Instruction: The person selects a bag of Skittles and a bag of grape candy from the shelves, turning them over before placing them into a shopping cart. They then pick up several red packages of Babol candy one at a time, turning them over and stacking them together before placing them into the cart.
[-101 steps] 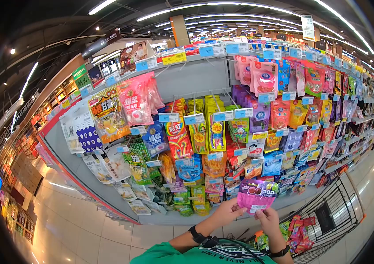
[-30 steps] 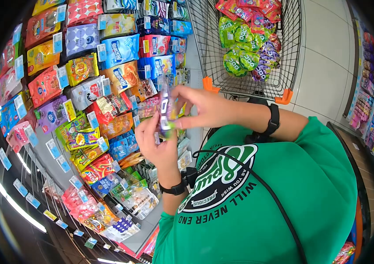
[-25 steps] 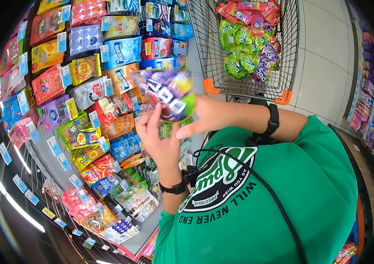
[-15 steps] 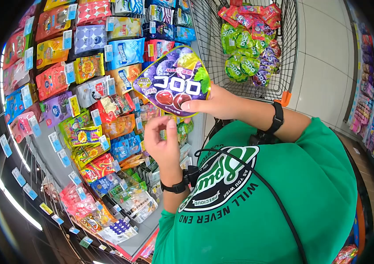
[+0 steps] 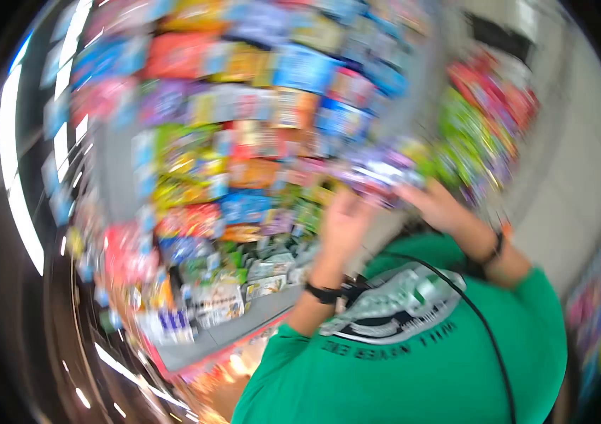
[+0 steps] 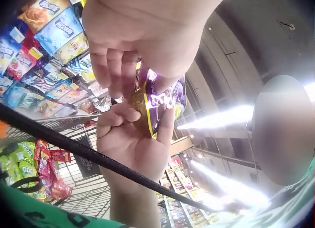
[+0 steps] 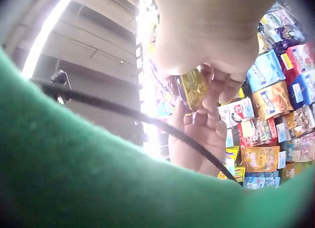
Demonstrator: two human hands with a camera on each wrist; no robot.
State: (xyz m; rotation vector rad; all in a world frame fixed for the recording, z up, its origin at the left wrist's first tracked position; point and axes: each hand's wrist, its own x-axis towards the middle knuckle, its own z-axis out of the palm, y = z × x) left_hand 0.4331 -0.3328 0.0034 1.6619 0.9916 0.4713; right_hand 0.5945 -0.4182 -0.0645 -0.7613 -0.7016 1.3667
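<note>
Plainly a two-handed hold. Pouch (image 6: 160, 97), purple face and gold back, is up in front of the chest, just beside the rack (image 6: 49, 36) of hanging packets. Left hand (image 6: 142, 36) is above it, fingertips and thumb pinching the top edge. Right hand (image 6: 130, 139) is below, fingers curled over the lower edge, thumb up the side. Head view is too smeared to add more than both hands meeting at the pouch.

Judgement: gripping at the sealed edges is sound. Pressure belongs on the seams, not the filled middle, which would crush. For any turning, one hand should hold firm while the other shifts. Black cable (image 6: 93, 154) crosses under the wrists, and the cart (image 6: 86, 193) sits low behind. Elbows in, so nothing snags.
</note>
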